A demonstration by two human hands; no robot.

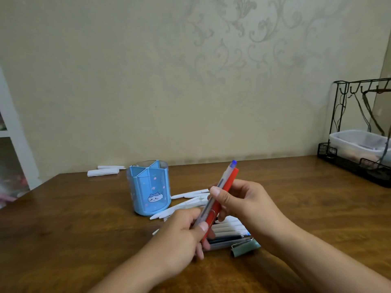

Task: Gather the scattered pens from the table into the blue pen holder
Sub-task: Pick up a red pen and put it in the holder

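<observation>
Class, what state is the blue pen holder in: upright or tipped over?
Upright. The blue pen holder stands on its base on the table, its open, divided top facing up.

The wooden table (63, 225) lies bare on its near left and across its right middle. The blue pen holder (149, 188) stands left of centre, white pens (188, 200) strewn just right of it and more pens (229, 233) nearer. A black wire rack (357, 134) blocks the far right corner.
</observation>
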